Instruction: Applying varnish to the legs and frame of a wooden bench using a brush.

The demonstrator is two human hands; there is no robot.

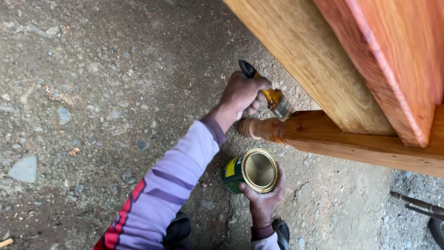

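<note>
Paintbrush [270, 95] sits mid-frame, dark handle up, bristles tilted down onto the turned wooden leg [263, 128]. Just below it, a green and yellow can [252, 171], tipped, open, gold inside.

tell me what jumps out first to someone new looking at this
The left hand presses a paintbrush onto the turned wooden leg of a glossy reddish-orange piece of furniture at upper right. Below it, the right hand holds an open green can above gravelly ground.

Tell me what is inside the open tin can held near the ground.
The tin can tilts toward the camera in the right hand; only its shiny gold inner wall and bottom show. No liquid is visible. The left hand holds the paintbrush above.
</note>
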